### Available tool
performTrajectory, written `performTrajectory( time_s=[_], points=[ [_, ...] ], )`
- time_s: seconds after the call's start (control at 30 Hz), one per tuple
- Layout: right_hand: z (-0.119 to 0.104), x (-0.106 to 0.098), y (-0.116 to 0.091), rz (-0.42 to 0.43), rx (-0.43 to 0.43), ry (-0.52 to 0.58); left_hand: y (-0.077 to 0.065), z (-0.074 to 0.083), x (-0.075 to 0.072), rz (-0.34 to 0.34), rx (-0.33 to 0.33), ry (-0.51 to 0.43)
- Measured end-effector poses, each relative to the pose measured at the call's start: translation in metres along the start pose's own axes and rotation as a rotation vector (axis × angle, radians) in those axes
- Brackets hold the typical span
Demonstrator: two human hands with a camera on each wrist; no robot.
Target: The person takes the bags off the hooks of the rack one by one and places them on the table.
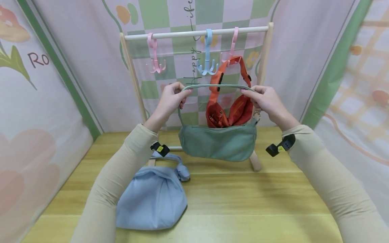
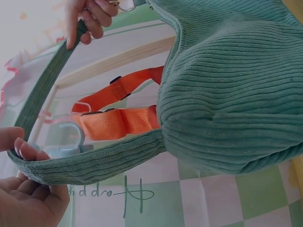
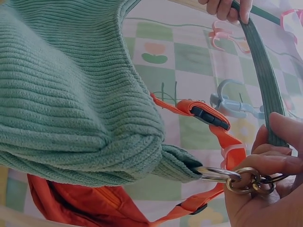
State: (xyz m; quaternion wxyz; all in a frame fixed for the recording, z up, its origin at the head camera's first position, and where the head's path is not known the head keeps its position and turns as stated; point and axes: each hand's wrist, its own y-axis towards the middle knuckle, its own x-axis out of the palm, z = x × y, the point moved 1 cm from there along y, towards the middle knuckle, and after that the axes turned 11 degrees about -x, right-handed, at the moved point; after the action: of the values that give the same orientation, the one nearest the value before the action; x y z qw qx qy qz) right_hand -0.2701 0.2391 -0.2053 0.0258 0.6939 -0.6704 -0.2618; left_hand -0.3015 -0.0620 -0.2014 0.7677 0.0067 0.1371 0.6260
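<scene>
A green corduroy shoulder bag (image 1: 217, 143) hangs by its strap between both hands, in front of the rack. My left hand (image 1: 174, 96) pinches the strap near its left bend; my right hand (image 1: 264, 99) pinches it near the right bend. In the left wrist view, the strap (image 2: 104, 163) loops through the fingers of the left hand (image 2: 33, 189). Metal rings (image 3: 246, 180) join strap and bag beside the right hand (image 3: 270, 189). Behind the green bag, an orange-red bag (image 1: 231, 113) hangs from the right pink hook (image 1: 233, 44), partly hidden.
A wooden rack with a white rail (image 1: 182, 34) stands behind. A blue hook (image 1: 208, 54) and a left pink hook (image 1: 155, 55) hang from it without bags. A light blue bag (image 1: 153, 199) lies on the wooden table (image 1: 231, 202), near my left forearm.
</scene>
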Motion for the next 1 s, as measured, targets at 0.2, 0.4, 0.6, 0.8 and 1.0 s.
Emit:
performTrajectory(
  time_s=[0.2,0.4,0.6,0.8,1.0],
  points=[
    [0.0025,-0.0016,-0.0012,-0.01,0.025,0.034,0.001,-0.0036,-0.0019,0.01,-0.008,-0.016],
    [0.0031,-0.0032,-0.0025,-0.013,0.043,0.065,-0.0008,-0.0033,-0.0037,0.019,-0.016,-0.042],
    [0.0041,-0.0031,-0.0035,-0.022,0.034,0.076,-0.0025,-0.0043,-0.0049,0.018,-0.02,-0.058],
    [0.0057,-0.0035,-0.0054,-0.019,0.042,0.064,-0.0039,-0.0057,-0.0057,0.026,-0.022,-0.046],
    [0.0062,-0.0041,-0.008,0.003,0.061,0.083,-0.0052,-0.008,-0.0061,0.031,-0.04,-0.044]
  ],
)
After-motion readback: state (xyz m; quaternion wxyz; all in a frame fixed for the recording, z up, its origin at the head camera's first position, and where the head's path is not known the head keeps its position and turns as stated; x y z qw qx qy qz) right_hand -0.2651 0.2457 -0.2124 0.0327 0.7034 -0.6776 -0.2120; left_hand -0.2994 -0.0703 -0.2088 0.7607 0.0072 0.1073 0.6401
